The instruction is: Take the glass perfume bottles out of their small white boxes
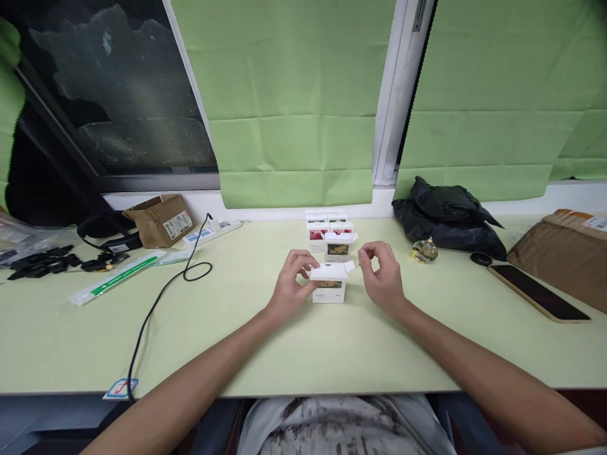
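Observation:
A small white cardboard box [329, 296] with a printed picture on its front stands upright on the table in front of me, its top flaps lifted. My left hand [294, 283] holds the box at its left side, thumb near the front corner and fingers behind. To the right, apart from the box, my right hand [385, 281] is raised with thumb and forefinger pinched together; whether anything is between them I cannot make out. Just behind is a similar white box [337, 250] with its top flaps raised. Farther back stand several white boxes with red pictures [317, 235].
Black plastic bags [448, 221], a small golden glass ornament [425, 251], a phone [538, 292] and a brown parcel [564, 253] lie on the right. On the left are an open carton [164, 221], a power strip [213, 232], a black cable [159, 300] and a green-white packet [116, 278].

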{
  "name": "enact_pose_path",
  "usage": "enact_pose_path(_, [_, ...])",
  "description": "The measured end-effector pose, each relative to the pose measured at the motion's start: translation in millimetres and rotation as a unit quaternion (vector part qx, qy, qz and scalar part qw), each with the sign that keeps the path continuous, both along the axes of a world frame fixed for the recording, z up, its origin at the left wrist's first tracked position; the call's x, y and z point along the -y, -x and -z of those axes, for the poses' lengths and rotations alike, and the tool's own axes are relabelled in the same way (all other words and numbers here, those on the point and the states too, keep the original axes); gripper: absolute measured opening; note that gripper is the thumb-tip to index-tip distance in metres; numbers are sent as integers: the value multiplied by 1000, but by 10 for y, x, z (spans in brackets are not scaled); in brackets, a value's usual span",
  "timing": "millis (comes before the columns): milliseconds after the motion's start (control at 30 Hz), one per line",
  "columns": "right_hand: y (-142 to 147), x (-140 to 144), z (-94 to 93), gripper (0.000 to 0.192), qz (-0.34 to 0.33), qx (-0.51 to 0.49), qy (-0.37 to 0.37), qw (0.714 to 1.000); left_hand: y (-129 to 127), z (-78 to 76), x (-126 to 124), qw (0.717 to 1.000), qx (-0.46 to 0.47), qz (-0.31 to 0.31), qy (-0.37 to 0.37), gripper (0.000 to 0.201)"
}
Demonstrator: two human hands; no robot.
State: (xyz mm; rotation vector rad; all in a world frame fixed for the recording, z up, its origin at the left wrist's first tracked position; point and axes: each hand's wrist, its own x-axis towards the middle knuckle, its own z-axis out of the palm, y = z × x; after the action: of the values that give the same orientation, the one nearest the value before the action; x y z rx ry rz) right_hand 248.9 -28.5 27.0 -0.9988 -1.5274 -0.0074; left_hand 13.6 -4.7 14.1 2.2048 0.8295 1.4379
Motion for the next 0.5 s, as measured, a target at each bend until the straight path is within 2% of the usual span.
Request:
enact_pose_path(200, [53, 54, 20, 10, -44, 42, -33, 998, -2, -8, 4, 1000, -7, -3, -3, 26])
enact_pose_path(500, [67, 96, 63, 23, -115, 102, 0, 988, -1, -7, 11, 1000, -3, 2, -1, 24])
